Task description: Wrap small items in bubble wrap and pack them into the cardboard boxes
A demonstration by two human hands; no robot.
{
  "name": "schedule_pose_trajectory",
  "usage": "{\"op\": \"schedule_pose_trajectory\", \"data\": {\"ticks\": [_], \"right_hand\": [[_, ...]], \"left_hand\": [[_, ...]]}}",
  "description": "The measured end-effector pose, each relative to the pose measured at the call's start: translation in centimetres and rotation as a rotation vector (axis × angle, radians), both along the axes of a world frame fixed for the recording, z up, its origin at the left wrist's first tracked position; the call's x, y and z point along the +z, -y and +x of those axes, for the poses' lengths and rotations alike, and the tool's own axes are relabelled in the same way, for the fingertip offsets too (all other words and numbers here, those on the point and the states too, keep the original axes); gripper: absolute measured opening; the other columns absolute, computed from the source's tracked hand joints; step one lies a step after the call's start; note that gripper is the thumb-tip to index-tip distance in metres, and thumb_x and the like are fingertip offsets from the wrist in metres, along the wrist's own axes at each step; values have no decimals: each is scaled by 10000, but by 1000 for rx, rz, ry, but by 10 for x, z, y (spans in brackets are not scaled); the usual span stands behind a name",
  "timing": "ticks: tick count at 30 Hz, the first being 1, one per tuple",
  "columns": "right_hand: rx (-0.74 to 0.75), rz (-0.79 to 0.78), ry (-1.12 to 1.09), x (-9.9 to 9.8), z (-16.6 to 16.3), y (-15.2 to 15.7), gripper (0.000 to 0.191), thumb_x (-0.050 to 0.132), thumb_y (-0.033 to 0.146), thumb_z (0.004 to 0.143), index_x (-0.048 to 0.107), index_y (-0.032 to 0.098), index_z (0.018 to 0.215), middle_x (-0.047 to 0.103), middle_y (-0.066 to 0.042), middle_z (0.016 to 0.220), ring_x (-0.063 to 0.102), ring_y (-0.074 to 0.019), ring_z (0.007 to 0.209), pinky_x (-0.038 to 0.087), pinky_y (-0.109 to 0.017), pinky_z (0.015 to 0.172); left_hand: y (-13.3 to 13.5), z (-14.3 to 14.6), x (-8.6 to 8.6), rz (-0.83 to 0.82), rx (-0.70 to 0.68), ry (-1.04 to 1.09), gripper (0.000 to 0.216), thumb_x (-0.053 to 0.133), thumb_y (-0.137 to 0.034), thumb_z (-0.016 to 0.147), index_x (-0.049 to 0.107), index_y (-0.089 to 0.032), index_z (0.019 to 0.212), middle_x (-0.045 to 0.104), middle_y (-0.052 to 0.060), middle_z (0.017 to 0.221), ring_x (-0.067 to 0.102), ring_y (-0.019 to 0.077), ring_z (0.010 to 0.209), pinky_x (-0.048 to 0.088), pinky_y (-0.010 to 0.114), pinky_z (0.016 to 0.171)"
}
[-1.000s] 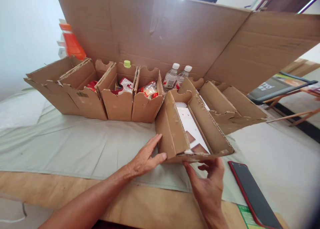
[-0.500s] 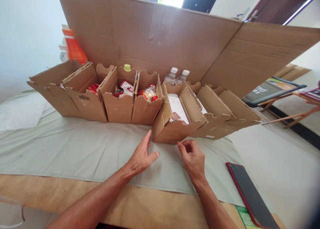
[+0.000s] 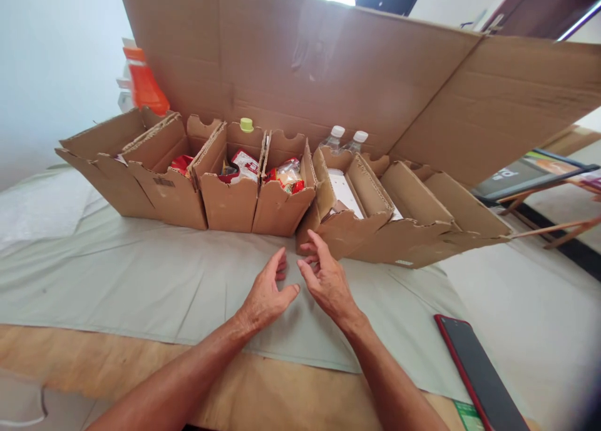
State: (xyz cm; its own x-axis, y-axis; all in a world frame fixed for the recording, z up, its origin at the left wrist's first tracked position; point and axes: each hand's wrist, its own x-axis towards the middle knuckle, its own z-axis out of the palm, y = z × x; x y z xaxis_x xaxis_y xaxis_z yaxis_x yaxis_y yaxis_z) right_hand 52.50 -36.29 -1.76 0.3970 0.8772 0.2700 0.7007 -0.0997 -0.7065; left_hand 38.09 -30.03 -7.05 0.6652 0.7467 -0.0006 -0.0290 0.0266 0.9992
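Several open cardboard bins stand in a row across the cloth. My left hand (image 3: 267, 293) hovers before the row, fingers apart, holding nothing. Close beside it, my right hand (image 3: 323, 274) is open as well, its fingertips near the lower front of a cardboard bin (image 3: 357, 233) with a white box (image 3: 345, 193) inside. Whether those fingertips touch the cardboard I cannot tell. Left of that bin, another cardboard bin (image 3: 282, 215) holds a red and clear snack packet (image 3: 287, 175). A red and white packet (image 3: 245, 165) lies in the adjoining bin.
Behind the bins rises a tall cardboard panel (image 3: 338, 74). Two white-capped clear bottles (image 3: 357, 141) and an orange bottle (image 3: 145, 83) stand at the back. A phone in a red case (image 3: 483, 374) lies at the near right, beside the grey-green cloth (image 3: 188, 280).
My right hand has moved left towards my left hand, and its fingers have opened from a pinch. The bin in front of it now sits flush with its right neighbour. The view has shifted slightly.
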Motion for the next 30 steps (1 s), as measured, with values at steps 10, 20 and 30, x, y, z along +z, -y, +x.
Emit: {"op": "schedule_pose_trajectory", "data": {"ticks": [10,20,30], "right_hand": [[-10,47,4,4,10,-6,474,573,281,897,595,192,1362,751,-117,1154,716,-192,837,577,-312,639],[19,26,199,81,-21,-87,571,553,229,889,510,207,1458,730,5,779,655,-173,663,507,-300,712],[-27,-50,295,89,-53,-35,141,535,211,909,649,225,827,685,5,647,607,-162,561,389,-262,560]], "left_hand": [[1,0,1,-41,-6,1,855,702,-268,774,355,-112,1539,520,252,1505,527,367,1400,412,577,1181],[-8,8,-1,-283,148,93,787,710,-236,704,423,-118,1428,627,231,1315,635,333,1248,472,536,1104],[-4,-52,32,-121,564,176,656,687,-298,786,469,-214,1400,508,168,1505,463,329,1443,368,506,1191]]}}
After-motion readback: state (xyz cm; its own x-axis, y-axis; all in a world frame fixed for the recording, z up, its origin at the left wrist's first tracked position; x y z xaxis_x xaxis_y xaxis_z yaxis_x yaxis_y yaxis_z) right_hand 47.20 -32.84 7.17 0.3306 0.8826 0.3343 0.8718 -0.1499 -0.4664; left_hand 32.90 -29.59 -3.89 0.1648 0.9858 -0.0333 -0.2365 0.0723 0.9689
